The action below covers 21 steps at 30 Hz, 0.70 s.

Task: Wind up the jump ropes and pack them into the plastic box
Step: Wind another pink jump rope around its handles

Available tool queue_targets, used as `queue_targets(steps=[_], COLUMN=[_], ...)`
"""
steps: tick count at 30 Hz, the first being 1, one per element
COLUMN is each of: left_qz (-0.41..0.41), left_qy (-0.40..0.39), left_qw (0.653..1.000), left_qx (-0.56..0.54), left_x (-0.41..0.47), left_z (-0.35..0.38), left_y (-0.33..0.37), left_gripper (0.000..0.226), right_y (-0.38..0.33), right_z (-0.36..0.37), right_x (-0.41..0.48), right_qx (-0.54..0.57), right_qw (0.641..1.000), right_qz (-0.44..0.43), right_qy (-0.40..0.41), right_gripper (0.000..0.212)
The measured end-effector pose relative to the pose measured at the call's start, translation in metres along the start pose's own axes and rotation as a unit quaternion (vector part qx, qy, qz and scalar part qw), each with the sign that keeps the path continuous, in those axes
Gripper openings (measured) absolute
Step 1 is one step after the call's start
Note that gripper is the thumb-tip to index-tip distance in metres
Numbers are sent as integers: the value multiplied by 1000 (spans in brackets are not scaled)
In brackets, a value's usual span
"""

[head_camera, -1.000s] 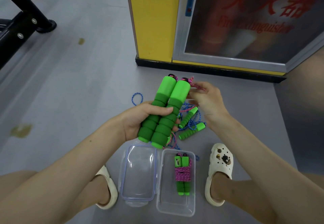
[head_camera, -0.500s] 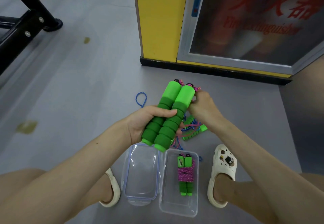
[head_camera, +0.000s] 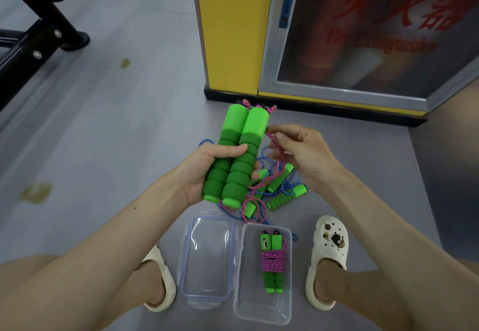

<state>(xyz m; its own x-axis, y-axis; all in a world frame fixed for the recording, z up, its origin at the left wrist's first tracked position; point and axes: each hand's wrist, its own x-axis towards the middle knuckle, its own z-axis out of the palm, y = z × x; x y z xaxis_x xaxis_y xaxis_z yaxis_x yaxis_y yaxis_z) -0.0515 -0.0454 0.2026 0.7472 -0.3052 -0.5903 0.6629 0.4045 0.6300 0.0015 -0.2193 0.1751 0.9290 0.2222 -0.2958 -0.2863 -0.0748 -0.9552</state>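
Observation:
My left hand (head_camera: 204, 172) grips two green foam jump rope handles (head_camera: 234, 153) side by side, their tops pointing away from me. My right hand (head_camera: 303, 152) pinches the pink cord (head_camera: 274, 141) of that rope just right of the handles. Below them on the floor lies a tangle of blue cord and more green handles (head_camera: 285, 193). A clear plastic box (head_camera: 248, 273) stands open near my feet and holds one wound rope with pink cord (head_camera: 272, 263). Its clear lid (head_camera: 207, 255) lies to the left of it.
A yellow fire extinguisher cabinet (head_camera: 233, 32) with a glass door stands on the grey floor ahead. Black gym equipment legs (head_camera: 39, 40) are at the far left. My feet in pale clogs (head_camera: 328, 258) flank the box.
My right hand has drawn back from the top of the handles and now holds the pink cord lower, beside them. The left hand keeps its grip on the handles.

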Motion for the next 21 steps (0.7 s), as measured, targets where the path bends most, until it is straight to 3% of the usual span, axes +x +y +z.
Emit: queue_targets(steps=[3,6,10,15,21], left_qz=[-13,-19,-8,7,2], left_qy=[-25,-44,-38,-16,14], left_qw=[1000,999,998,999,1000], left_qx=[11,26,39,44,13], left_x=[-1,-3,-3,-3,-3], left_z=[-1,2,3,3,4], left_y=[1,3,1,3,3], left_gripper=[24,22,22,21,18], right_y=[3,5,4,3,0], right_z=[0,0,0,2,0], right_x=[-1,-1,2,-3,-5], right_qx=[-48,-135,-138,5,-126], right_qw=[999,990,988,1000,989], right_qz=[18,-34,-61,-13,-70], right_qy=[-4,30,37,-2,33], right_gripper=[29,32,29,21,21])
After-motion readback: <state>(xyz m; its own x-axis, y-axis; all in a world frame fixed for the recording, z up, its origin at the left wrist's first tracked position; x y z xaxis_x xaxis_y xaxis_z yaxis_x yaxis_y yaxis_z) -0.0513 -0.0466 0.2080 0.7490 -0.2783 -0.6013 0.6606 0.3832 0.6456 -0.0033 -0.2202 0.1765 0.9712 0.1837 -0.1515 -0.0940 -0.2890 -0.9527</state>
